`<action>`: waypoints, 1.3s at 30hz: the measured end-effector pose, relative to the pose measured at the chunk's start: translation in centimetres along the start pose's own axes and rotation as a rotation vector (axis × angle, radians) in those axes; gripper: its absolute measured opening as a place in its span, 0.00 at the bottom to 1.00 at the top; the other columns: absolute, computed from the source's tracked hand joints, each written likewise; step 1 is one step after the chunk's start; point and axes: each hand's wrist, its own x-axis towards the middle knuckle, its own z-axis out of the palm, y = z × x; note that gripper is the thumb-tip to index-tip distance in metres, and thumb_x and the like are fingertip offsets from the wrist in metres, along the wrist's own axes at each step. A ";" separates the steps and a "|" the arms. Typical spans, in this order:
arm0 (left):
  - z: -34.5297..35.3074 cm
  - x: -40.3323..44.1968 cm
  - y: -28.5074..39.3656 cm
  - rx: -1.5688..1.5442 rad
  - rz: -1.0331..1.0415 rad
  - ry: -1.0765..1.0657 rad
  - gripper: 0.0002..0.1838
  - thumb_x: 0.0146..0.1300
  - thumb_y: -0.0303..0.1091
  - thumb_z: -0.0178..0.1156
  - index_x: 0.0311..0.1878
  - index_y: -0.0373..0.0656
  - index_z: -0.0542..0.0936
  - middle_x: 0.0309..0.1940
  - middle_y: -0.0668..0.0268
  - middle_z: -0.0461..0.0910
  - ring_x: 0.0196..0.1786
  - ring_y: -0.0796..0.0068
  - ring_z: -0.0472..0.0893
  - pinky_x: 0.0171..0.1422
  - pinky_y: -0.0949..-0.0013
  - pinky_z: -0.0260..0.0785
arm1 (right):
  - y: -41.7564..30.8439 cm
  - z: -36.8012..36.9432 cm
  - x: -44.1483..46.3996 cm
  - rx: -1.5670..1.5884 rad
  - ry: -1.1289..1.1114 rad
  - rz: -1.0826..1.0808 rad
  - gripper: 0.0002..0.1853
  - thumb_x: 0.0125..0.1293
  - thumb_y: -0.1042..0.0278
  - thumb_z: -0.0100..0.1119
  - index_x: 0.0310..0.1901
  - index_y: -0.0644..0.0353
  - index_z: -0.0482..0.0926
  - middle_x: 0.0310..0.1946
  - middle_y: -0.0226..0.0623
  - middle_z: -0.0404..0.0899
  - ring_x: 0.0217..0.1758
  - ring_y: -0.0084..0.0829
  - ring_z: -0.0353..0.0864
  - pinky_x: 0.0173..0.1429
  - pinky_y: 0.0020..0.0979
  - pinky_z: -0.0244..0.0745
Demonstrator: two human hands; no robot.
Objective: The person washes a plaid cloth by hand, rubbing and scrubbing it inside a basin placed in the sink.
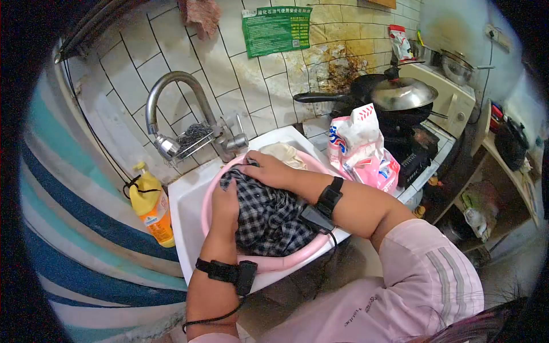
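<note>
A black-and-white checked cloth [271,214], perhaps a garment, lies bunched in a pink basin [280,264]. The basin rests in a white sink [182,228]. My left hand [225,200] grips the cloth at its left side, thumb up. At the far side of the basin, my right hand [269,170] is closed on the upper edge of the same cloth; some of its fingertips are hidden in the folds. Behind my right hand, a cream-coloured cloth [283,154] sits at the basin's back rim.
A curved faucet [182,80] with a wire rack [197,140] rises behind the sink. To the left stands a yellow bottle [150,203]. Detergent bags [360,146] stand right of the sink, before a stove with a lidded pan [403,94]. Shelves [497,171] are farther right.
</note>
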 end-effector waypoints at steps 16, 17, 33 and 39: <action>1.4 -2.3 3.6 -0.560 -0.305 -0.105 0.26 0.71 0.48 0.45 0.61 0.36 0.70 0.57 0.62 0.72 0.60 0.71 0.70 0.65 0.68 0.59 | -4.1 1.3 -2.1 -0.166 0.074 -0.301 0.12 0.66 0.60 0.51 0.41 0.61 0.73 0.32 0.52 0.76 0.38 0.54 0.76 0.43 0.47 0.71; 0.9 -3.5 4.9 -0.558 -0.307 -0.103 0.26 0.71 0.48 0.45 0.61 0.36 0.70 0.57 0.62 0.72 0.60 0.71 0.70 0.65 0.68 0.59 | -4.6 1.5 -2.6 -0.082 0.044 -0.556 0.10 0.66 0.63 0.52 0.41 0.61 0.74 0.32 0.50 0.76 0.39 0.52 0.76 0.43 0.43 0.71; 1.5 -1.9 2.1 -0.626 -0.199 -0.113 0.23 0.73 0.46 0.40 0.57 0.37 0.72 0.50 0.61 0.76 0.53 0.71 0.75 0.58 0.68 0.67 | -4.1 0.9 -1.7 -0.290 0.112 -0.254 0.11 0.60 0.59 0.56 0.32 0.59 0.74 0.25 0.50 0.77 0.31 0.53 0.77 0.35 0.49 0.71; 1.0 -1.2 1.7 -0.680 -0.280 -0.127 0.24 0.74 0.45 0.39 0.59 0.35 0.71 0.52 0.60 0.76 0.54 0.71 0.75 0.59 0.69 0.66 | -5.1 1.5 -2.7 -0.296 0.082 -0.447 0.12 0.60 0.57 0.55 0.35 0.59 0.73 0.26 0.49 0.77 0.30 0.53 0.77 0.35 0.49 0.72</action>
